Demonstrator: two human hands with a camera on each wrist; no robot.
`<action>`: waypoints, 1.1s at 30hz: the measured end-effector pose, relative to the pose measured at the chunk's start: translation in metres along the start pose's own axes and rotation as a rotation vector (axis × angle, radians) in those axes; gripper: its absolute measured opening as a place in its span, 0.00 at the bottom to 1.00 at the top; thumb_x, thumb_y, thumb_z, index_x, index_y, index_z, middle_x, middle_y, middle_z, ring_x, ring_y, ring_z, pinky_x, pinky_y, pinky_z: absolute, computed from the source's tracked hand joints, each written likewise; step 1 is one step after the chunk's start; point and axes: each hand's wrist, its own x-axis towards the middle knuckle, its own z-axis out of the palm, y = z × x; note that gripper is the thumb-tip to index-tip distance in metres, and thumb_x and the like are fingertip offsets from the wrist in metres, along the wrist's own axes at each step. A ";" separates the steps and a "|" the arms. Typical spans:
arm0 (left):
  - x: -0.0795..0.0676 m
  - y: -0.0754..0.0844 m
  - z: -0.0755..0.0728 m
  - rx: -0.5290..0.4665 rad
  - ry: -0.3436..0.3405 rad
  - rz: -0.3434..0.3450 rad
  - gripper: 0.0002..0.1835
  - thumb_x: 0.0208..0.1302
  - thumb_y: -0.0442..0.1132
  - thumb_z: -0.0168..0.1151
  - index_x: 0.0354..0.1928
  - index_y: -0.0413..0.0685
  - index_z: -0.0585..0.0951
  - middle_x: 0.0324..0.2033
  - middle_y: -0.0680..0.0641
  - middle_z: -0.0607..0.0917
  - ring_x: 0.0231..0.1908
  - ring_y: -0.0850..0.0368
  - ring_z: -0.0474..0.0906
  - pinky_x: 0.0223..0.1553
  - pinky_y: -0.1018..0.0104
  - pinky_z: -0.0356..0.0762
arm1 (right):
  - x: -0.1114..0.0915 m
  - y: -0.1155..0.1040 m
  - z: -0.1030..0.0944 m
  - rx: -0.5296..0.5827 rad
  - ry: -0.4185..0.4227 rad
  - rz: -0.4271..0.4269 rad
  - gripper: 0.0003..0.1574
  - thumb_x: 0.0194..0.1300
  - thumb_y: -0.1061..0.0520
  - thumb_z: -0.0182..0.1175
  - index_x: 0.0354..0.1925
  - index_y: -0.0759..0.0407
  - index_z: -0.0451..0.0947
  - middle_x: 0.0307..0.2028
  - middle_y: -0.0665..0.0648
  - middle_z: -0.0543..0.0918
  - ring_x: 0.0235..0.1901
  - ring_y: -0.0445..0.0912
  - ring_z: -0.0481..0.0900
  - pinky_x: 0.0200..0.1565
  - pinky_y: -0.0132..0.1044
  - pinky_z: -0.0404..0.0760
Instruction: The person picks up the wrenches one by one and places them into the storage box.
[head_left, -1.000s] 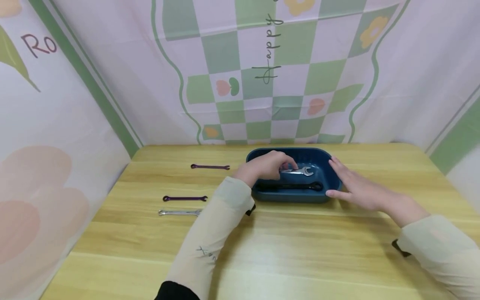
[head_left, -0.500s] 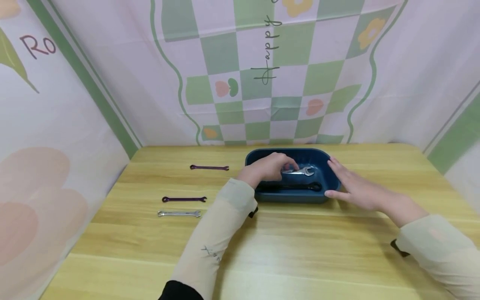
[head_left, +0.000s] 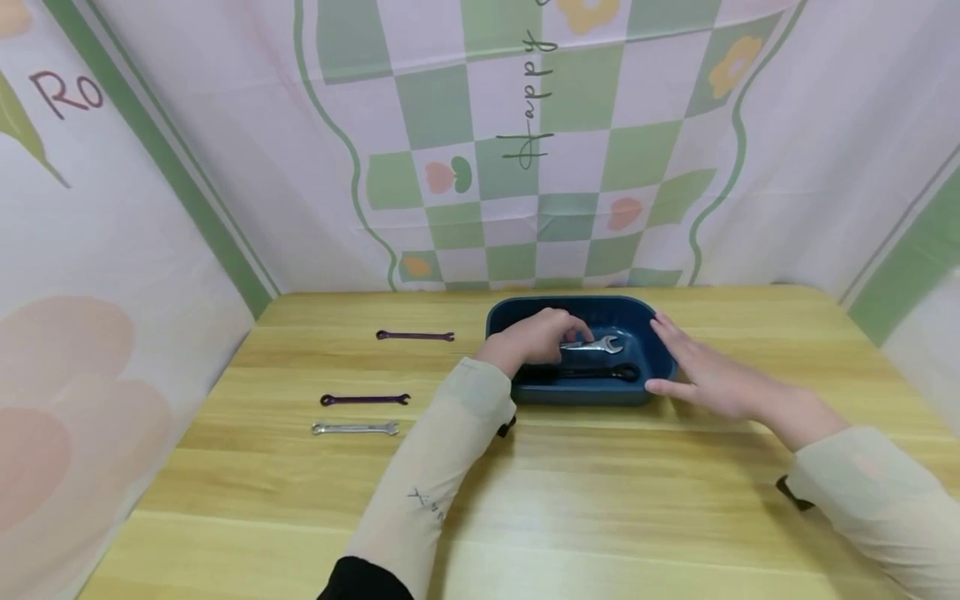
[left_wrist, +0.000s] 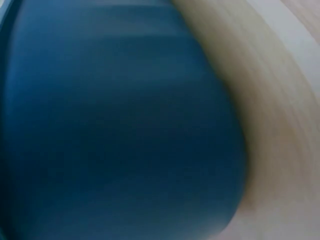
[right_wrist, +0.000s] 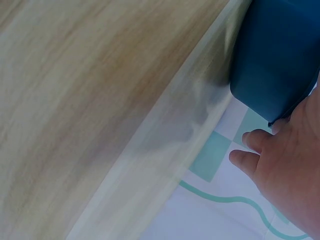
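Note:
A dark blue bin (head_left: 592,396) stands near the back of the table. Inside it, my left hand (head_left: 534,337) reaches over the left end, its curled fingers pinching a silver combination wrench (head_left: 609,344) whose open jaw points right. A black wrench (head_left: 600,372) lies along the bin's near side, partly covered by the left hand. At the bin's right end my right hand (head_left: 708,375) rests with straight fingers against the rim, thumb spread toward the near corner. The bin's blurred blue side (left_wrist: 125,115) fills most of the left wrist view; the left hand is hidden there.
Left of the bin on the wooden table (head_left: 600,508) lie a purple wrench (head_left: 415,336) at the back, another purple wrench (head_left: 365,400) nearer, and a silver wrench (head_left: 355,428) in front of it. A patterned cloth (head_left: 510,192) hangs behind the table.
My left forearm has shifted slightly right, uncovering the right end of the silver wrench on the table. Both hands keep nearly the same places at the bin.

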 end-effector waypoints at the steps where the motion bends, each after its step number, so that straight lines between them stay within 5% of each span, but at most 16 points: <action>1: 0.001 0.000 0.001 -0.001 0.001 0.000 0.29 0.65 0.19 0.60 0.62 0.54 0.83 0.52 0.48 0.81 0.49 0.59 0.75 0.40 0.74 0.76 | 0.000 0.000 0.000 -0.005 0.001 -0.001 0.61 0.76 0.41 0.59 0.81 0.66 0.32 0.80 0.68 0.30 0.74 0.75 0.41 0.68 0.73 0.50; 33: 0.009 -0.004 0.015 -0.006 -0.040 -0.057 0.26 0.68 0.24 0.62 0.63 0.54 0.82 0.52 0.47 0.82 0.51 0.57 0.77 0.43 0.72 0.77 | -0.001 0.002 0.000 -0.008 -0.001 0.006 0.62 0.76 0.38 0.58 0.81 0.64 0.30 0.80 0.66 0.29 0.75 0.74 0.40 0.68 0.73 0.48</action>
